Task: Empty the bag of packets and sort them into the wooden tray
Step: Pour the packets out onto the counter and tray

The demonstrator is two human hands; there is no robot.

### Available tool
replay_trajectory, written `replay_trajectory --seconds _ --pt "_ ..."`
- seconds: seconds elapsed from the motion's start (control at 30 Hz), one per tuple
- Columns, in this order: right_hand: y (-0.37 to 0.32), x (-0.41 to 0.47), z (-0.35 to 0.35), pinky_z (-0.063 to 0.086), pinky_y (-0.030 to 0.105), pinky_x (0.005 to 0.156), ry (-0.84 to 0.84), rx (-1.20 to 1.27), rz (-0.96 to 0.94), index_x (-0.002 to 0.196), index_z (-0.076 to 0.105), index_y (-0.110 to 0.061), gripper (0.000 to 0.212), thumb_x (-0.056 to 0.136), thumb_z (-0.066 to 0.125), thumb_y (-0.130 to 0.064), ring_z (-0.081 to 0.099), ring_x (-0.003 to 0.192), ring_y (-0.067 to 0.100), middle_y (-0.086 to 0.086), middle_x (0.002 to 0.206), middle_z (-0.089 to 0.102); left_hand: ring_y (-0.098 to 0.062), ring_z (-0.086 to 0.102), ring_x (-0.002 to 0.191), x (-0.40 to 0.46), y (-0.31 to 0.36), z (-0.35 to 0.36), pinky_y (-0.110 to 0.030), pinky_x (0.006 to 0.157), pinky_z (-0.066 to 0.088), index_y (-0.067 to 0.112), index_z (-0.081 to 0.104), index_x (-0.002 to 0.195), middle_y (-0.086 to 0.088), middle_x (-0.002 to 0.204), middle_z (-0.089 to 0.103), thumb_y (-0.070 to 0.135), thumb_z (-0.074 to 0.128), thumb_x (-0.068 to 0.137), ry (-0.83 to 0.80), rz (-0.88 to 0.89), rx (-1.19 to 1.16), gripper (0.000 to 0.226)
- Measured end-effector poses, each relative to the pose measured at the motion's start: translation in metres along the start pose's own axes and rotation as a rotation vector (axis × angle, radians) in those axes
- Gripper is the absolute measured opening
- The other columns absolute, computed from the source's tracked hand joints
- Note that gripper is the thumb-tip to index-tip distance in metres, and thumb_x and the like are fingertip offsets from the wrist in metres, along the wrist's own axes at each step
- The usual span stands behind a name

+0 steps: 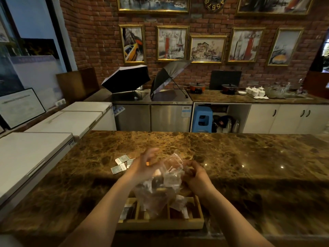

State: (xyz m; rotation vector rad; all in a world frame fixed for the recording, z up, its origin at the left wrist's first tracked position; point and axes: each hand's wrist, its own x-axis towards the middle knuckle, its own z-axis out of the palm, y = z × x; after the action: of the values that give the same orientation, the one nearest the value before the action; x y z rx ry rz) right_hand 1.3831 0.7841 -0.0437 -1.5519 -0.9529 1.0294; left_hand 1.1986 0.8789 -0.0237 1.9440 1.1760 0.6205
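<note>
Two hands, the left hand (142,166) and right hand (195,177), one clear bag (160,189), one wooden tray (160,223), about four loose packets (122,164) far left on the counter.

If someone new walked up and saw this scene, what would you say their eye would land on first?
Probably the clear plastic bag, held up by both hands over the wooden tray at the near edge of the marble counter. Next, the few pale packets lying loose on the counter just left of the left hand. Beyond, two open umbrellas rest on the steel unit under framed pictures on the brick wall.
</note>
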Motion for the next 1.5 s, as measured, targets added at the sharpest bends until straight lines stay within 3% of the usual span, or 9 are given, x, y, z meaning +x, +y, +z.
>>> replay_trajectory --seconds 0.1,0.27,0.37,0.53,0.7,1.07,1.17,1.3,1.5 --pt "0.011 0.005 0.005 0.059 0.032 0.05 0.011 -0.123 -0.087 0.107 0.06 -0.026 0.035 0.092 0.062 0.005 0.074 0.077 0.025 0.011 0.096 0.073 -0.016 0.05 0.132 0.002 -0.007 0.019 -0.029 0.101 0.042 0.033 0.036 0.151 0.004 0.141 0.054 0.039 0.069 0.092 -0.056 -0.003 0.016 0.068" --pt "0.014 0.012 0.011 0.06 0.03 0.062 0.093 -0.374 -0.305 0.094 0.061 -0.039 0.044 0.085 0.064 0.004 0.069 0.082 0.012 -0.005 0.092 0.07 -0.013 0.067 0.108 0.005 -0.02 0.026 -0.027 0.086 0.051 0.026 0.055 0.136 0.005 0.11 0.073 0.016 0.075 0.088 0.061 0.009 0.038 0.053" --pt "0.007 0.01 0.012 0.062 0.03 0.071 0.087 -0.434 -0.38 0.104 0.061 -0.034 0.04 0.089 0.063 0.003 0.069 0.089 0.005 -0.01 0.097 0.072 -0.007 0.067 0.1 0.006 -0.023 0.017 -0.03 0.089 0.053 0.029 0.061 0.127 0.01 0.1 0.074 0.016 0.076 0.086 0.116 0.029 0.058 0.046" --pt "-0.004 0.013 0.008 0.063 0.043 0.072 0.092 -0.422 -0.467 0.107 0.061 -0.031 0.037 0.089 0.062 0.001 0.071 0.085 0.008 -0.008 0.093 0.073 -0.008 0.067 0.1 0.009 -0.028 0.006 -0.031 0.09 0.055 0.033 0.054 0.136 0.009 0.103 0.072 0.021 0.078 0.086 0.084 0.06 0.008 0.057" --pt "-0.019 0.014 0.001 0.063 0.042 0.076 0.103 -0.329 -0.418 0.103 0.064 -0.035 0.038 0.087 0.065 0.0 0.069 0.088 0.009 -0.006 0.097 0.072 -0.009 0.063 0.107 0.006 -0.035 0.007 -0.025 0.087 0.056 0.03 0.049 0.141 0.004 0.119 0.067 0.018 0.078 0.086 -0.083 0.051 0.056 0.063" --pt "-0.013 0.01 -0.05 0.061 0.045 0.087 0.124 -0.461 -0.362 0.108 0.068 -0.027 0.026 0.089 0.065 -0.009 0.07 0.094 0.012 -0.007 0.101 0.073 -0.006 0.069 0.097 0.008 -0.019 0.037 -0.031 0.084 0.058 0.041 0.064 0.101 0.011 0.097 0.073 0.008 0.072 0.089 0.074 0.076 0.021 0.036" --pt "-0.002 0.006 -0.06 0.061 0.042 0.086 0.099 -0.562 -0.353 0.113 0.069 -0.025 0.027 0.089 0.065 -0.012 0.07 0.094 0.011 -0.008 0.103 0.072 -0.004 0.068 0.094 0.009 -0.016 0.052 -0.03 0.081 0.059 0.038 0.067 0.102 0.011 0.099 0.074 0.008 0.072 0.089 0.053 0.064 0.049 0.034" --pt "0.0 0.004 -0.065 0.062 0.035 0.082 0.082 -0.661 -0.371 0.112 0.069 -0.027 0.027 0.09 0.064 -0.013 0.069 0.089 0.006 -0.008 0.103 0.071 -0.011 0.072 0.095 0.012 -0.018 0.061 -0.047 0.086 0.061 0.049 0.068 0.089 0.011 0.093 0.076 0.006 0.075 0.085 -0.011 0.03 0.019 0.044" --pt "-0.005 0.007 -0.071 0.062 0.036 0.08 0.086 -0.672 -0.421 0.104 0.07 -0.032 0.023 0.089 0.065 -0.015 0.068 0.088 0.006 -0.01 0.099 0.072 -0.009 0.07 0.095 0.011 -0.007 0.065 -0.04 0.086 0.061 0.05 0.06 0.094 0.011 0.097 0.072 0.013 0.075 0.088 -0.003 0.049 0.012 0.041"
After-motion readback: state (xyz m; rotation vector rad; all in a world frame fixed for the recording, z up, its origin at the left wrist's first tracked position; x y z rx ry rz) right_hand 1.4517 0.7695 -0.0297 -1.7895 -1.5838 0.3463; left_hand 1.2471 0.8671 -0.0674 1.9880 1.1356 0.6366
